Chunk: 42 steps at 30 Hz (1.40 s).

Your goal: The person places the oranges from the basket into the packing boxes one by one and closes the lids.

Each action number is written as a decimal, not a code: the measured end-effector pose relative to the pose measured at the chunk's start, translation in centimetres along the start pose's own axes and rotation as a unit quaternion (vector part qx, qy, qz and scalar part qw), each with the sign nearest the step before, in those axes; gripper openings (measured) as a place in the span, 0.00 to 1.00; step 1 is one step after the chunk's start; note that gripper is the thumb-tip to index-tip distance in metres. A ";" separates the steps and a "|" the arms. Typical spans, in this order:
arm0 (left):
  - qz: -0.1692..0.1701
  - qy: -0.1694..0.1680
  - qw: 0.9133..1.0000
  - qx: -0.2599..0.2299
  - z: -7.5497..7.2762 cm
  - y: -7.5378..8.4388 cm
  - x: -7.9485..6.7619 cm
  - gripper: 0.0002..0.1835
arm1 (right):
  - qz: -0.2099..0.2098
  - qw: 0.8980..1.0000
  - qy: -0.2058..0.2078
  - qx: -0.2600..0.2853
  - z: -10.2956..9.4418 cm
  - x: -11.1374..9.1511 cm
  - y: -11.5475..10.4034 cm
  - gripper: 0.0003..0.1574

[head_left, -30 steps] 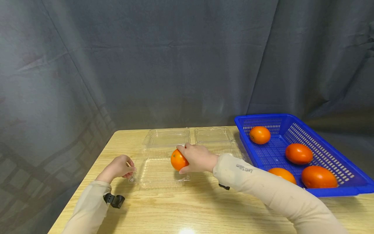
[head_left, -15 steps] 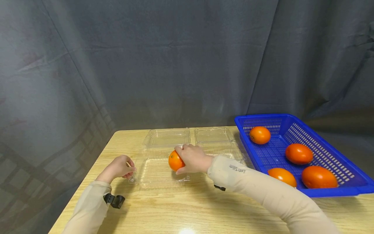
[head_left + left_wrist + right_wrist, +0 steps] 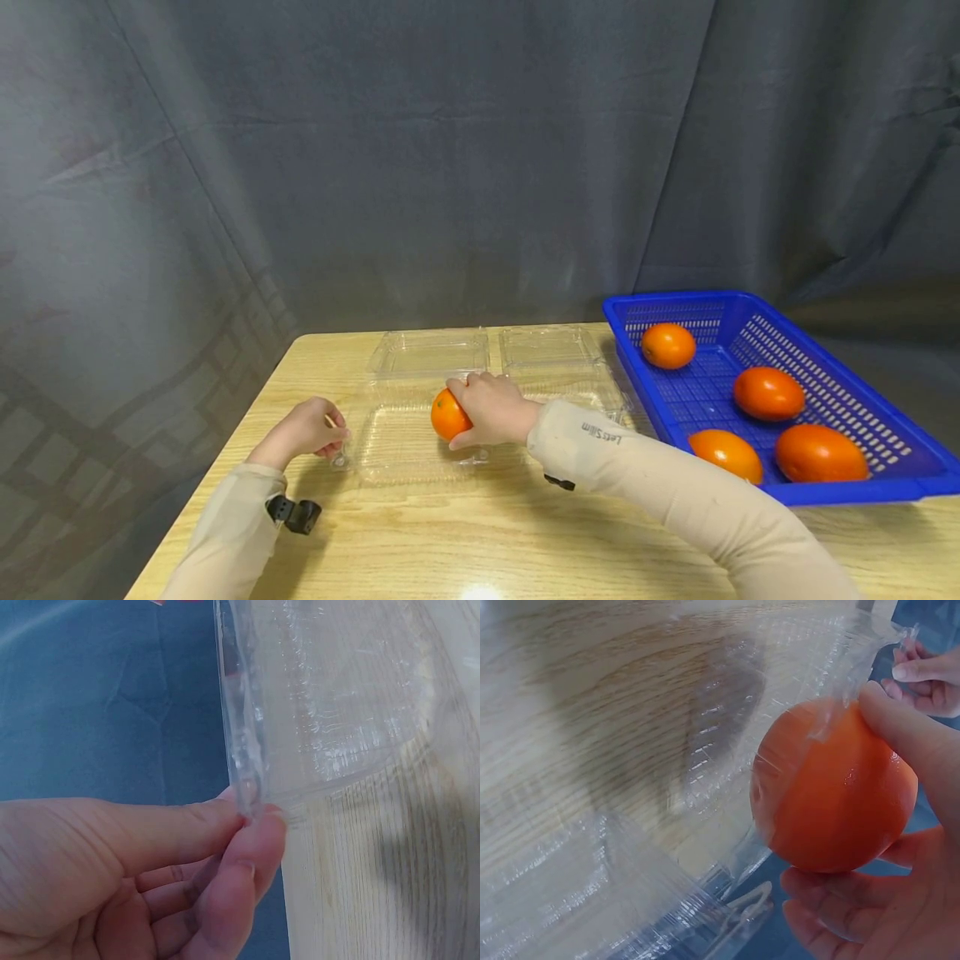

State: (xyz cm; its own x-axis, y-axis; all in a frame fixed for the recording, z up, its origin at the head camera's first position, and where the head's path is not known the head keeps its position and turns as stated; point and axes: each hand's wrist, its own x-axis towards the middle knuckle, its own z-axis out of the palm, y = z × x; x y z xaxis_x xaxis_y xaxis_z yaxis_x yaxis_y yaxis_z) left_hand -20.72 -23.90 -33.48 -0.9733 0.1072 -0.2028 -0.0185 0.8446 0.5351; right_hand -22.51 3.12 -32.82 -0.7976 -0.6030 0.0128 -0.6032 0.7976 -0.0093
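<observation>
My right hand [image 3: 491, 410] grips an orange fruit [image 3: 448, 415] over the right side of the near-left clear plastic clamshell box [image 3: 405, 467]. In the right wrist view the thumb and fingers wrap the orange fruit [image 3: 832, 787], and part of it shows through clear plastic. At the box's left edge my left hand [image 3: 306, 429] pinches a corner of the plastic. The left wrist view shows the thumb and forefinger closed on that clear rim [image 3: 247, 772]. Whether the fruit touches the box floor I cannot tell.
Another clear clamshell box [image 3: 551, 346] lies behind and to the right, its near part partly behind my right hand. A blue basket [image 3: 652, 400] at the right holds several orange fruits [image 3: 768, 393]. A grey curtain [image 3: 450, 167] hangs behind the wooden table [image 3: 420, 533].
My right hand has moved slightly left and down with the orange fruit, slowing in the last half second. The left hand has stayed at the box's edge.
</observation>
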 end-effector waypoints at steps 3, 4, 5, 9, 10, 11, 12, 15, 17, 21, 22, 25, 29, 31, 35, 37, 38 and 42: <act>0.000 0.000 1.000 0.000 0.0 0.0 0.0 0.07 | 0.000 1.000 -0.002 -0.007 0.2 0.1 -0.1 0.52; 0.000 0.000 1.000 0.000 0.0 0.0 0.0 0.07 | 0.000 1.000 -0.002 -0.009 0.3 0.1 -0.1 0.52; 0.000 0.000 1.000 -0.001 0.0 0.0 0.0 0.07 | -0.001 1.000 -0.002 -0.011 0.4 0.1 -0.2 0.51; -0.001 0.001 1.000 -0.002 0.0 0.0 0.0 0.07 | -0.004 1.000 -0.002 -0.012 0.7 0.2 -0.3 0.50; -0.002 0.001 1.000 -0.002 0.0 0.0 0.0 0.07 | -0.004 1.000 -0.003 -0.013 0.7 0.2 -0.3 0.50; -0.003 0.001 1.000 -0.002 0.0 0.0 0.0 0.07 | -0.005 1.000 -0.003 -0.014 0.8 0.2 -0.3 0.50; -0.004 0.001 1.000 -0.002 0.1 0.0 0.0 0.07 | -0.005 1.000 -0.004 -0.014 0.8 0.2 -0.3 0.50; -0.006 0.000 1.000 -0.002 0.1 -0.1 0.0 0.07 | -0.005 1.000 -0.006 -0.016 1.0 0.2 -0.2 0.50; -0.008 0.000 1.000 -0.002 0.1 -0.1 0.0 0.07 | -0.005 1.000 -0.006 -0.016 1.2 0.2 -0.2 0.50; -0.011 0.001 1.000 -0.002 0.1 0.0 0.0 0.07 | -0.003 1.000 -0.007 -0.016 1.4 0.2 -0.2 0.52; -0.011 0.001 1.000 -0.002 0.1 0.0 0.0 0.07 | -0.003 1.000 -0.006 -0.018 1.4 0.2 -0.2 0.52; -0.012 0.001 1.000 -0.002 0.1 0.0 0.0 0.07 | -0.001 1.000 -0.003 -0.024 1.6 0.2 -0.2 0.51; -0.011 -0.001 1.000 -0.004 0.0 0.0 0.0 0.07 | 0.002 0.999 -0.002 -0.032 1.8 0.3 -0.3 0.50; -0.010 -0.002 1.000 -0.005 0.0 0.0 0.0 0.07 | 0.004 0.999 -0.004 -0.032 1.9 0.3 -0.3 0.50; -0.006 -0.001 1.000 -0.007 0.0 0.0 0.0 0.07 | 0.008 1.000 -0.009 -0.026 2.1 0.3 -0.3 0.52; -0.004 -0.001 1.000 -0.006 0.0 0.0 -0.1 0.07 | 0.010 1.000 -0.012 -0.023 2.1 0.3 -0.3 0.53; -0.003 0.000 1.000 -0.005 0.0 0.0 -0.1 0.07 | 0.011 1.000 -0.014 -0.023 2.1 0.3 -0.3 0.53; -0.004 0.001 1.000 -0.004 0.0 0.0 -0.1 0.07 | 0.012 0.999 -0.019 -0.024 2.0 0.3 -0.2 0.53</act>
State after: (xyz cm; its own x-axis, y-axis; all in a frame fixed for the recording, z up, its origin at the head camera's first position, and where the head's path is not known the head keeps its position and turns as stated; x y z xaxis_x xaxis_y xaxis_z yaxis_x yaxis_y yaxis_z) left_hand -20.67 -23.87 -33.44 -0.9737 0.0998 -0.2049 -0.0276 0.8407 0.5407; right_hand -22.62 2.70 -34.86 -0.8119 -0.5832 -0.0256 -0.5837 0.8110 0.0390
